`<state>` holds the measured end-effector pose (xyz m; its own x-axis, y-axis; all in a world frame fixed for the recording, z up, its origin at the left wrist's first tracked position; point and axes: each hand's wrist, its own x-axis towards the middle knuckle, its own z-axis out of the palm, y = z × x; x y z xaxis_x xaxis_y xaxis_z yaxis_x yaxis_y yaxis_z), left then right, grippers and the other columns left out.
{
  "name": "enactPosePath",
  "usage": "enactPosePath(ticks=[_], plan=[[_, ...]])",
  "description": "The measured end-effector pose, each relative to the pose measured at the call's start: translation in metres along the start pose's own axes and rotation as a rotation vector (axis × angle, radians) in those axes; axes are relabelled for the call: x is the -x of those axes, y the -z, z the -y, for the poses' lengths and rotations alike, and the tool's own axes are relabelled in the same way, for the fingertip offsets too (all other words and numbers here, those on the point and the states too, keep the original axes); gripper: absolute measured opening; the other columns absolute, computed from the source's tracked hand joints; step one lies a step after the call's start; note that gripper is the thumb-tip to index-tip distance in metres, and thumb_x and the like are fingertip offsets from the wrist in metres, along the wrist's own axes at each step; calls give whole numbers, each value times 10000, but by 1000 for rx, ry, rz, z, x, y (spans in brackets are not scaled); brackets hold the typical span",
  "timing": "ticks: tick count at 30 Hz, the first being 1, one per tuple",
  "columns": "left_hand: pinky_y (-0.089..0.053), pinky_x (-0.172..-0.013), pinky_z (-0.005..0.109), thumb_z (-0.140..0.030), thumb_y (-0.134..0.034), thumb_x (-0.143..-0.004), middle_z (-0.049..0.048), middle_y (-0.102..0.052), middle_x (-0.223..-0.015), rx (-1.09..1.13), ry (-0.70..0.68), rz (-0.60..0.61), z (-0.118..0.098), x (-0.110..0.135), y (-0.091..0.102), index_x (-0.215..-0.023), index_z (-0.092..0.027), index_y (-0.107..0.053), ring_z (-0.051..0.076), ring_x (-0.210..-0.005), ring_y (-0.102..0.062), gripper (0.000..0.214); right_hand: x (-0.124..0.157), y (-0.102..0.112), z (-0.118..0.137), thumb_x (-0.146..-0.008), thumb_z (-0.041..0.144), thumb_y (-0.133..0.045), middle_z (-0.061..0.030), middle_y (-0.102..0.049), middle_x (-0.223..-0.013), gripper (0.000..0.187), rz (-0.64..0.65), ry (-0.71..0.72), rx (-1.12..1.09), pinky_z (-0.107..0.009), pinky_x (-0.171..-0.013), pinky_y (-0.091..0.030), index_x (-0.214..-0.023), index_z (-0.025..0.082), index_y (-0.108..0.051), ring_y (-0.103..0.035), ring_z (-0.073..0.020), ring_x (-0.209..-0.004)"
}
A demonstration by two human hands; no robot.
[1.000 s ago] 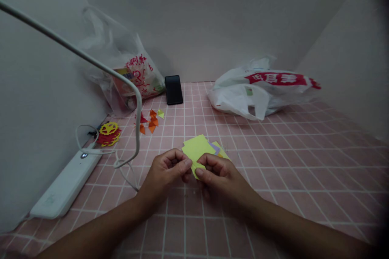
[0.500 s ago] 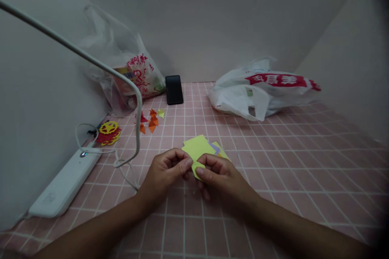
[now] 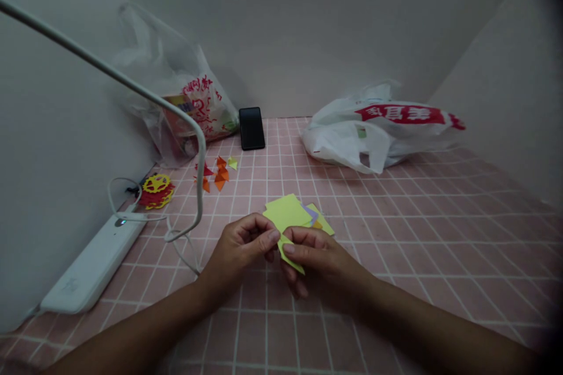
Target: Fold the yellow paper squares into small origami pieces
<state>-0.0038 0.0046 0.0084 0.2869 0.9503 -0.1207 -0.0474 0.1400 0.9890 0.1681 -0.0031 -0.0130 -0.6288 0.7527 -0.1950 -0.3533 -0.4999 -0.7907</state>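
Between my two hands is a small folded piece of yellow paper. My left hand pinches its left end between thumb and forefinger. My right hand grips it with the thumb on top, and part of the paper lies hidden under those fingers. Just beyond the fingertips, a stack of square paper sheets rests on the pink tiled surface, yellow on top. Purple and orange edges stick out at its right side.
Small folded papers in orange, red and yellow lie left of the stack. Further left are yellow and red cut-out shapes, a white power strip and a white cable. A phone and plastic bags sit at the back.
The yellow paper in my hands has turned, so its free end now points down to the right. My right-hand fingers have shifted slightly around it; my left hand has barely moved.
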Motion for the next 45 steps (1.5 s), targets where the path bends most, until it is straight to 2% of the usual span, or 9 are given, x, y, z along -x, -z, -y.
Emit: enactPosePath(ticks=[6, 14, 20, 26, 30, 34, 40, 45], plan=[[-402, -560, 208, -304, -673, -803, -51, -545, -569, -11, 16, -27, 0, 0, -2, -702, -160, -571, 87, -540, -494, 203, -1, 1, -3, -811, 354, -678, 28, -603, -580, 224, 18, -8, -40, -188, -422, -388, -789, 143, -608, -502, -64, -390], [-339, -482, 197, -353, -642, -805, -68, -499, -502, -26, 86, -63, 2, 4, -5, -664, -174, -502, 73, -457, -428, 267, -1, 1, -6, -829, 419, -687, 16, -619, -602, 286, -58, 11, 108, -203, -456, -385, -772, 153, -597, -525, -70, -427], [-318, -466, 194, -357, -631, -800, -71, -477, -492, 93, 137, -66, 5, 4, -9, -640, -180, -486, 69, -445, -399, 279, 0, 2, -6, -810, 421, -701, 18, -616, -580, 291, -65, -17, 124, -199, -432, -378, -750, 154, -599, -522, -73, -408], [-367, -495, 206, -435, -630, -817, -53, -519, -578, 105, 130, -10, 6, 1, -7, -693, -170, -544, 78, -484, -458, 305, 0, -1, -4, -815, 435, -684, 29, -596, -563, 315, -175, 52, 131, -205, -414, -338, -701, 172, -555, -486, -69, -386], [-423, -555, 233, -364, -685, -798, -18, -623, -623, 108, 93, 76, 6, 3, -11, -733, -176, -552, 114, -550, -558, 240, 2, -4, -3, -851, 410, -655, 30, -578, -547, 312, -278, 130, 197, -213, -467, -341, -686, 171, -542, -486, -75, -433], [-463, -625, 273, -313, -672, -817, 10, -681, -659, 151, 62, 114, 7, 6, -15, -739, -181, -543, 154, -619, -636, 201, 4, -5, -3, -868, 400, -643, 31, -576, -542, 286, -283, 181, 226, -224, -503, -360, -714, 176, -553, -495, -90, -471], [-439, -592, 261, -323, -676, -808, 7, -669, -610, 122, 55, 105, 6, 5, -12, -712, -182, -543, 147, -584, -611, 216, 3, -7, -2, -848, 412, -667, 16, -605, -575, 287, -286, 236, 251, -254, -571, -402, -708, 178, -579, -534, -119, -540], [-432, -589, 251, -336, -686, -787, -5, -624, -633, 110, 74, 87, 9, 3, -9, -712, -181, -527, 130, -585, -576, 234, 0, -3, -6, -804, 406, -711, 5, -608, -626, 263, -296, 209, 208, -265, -597, -409, -717, 175, -622, -540, -126, -586]])
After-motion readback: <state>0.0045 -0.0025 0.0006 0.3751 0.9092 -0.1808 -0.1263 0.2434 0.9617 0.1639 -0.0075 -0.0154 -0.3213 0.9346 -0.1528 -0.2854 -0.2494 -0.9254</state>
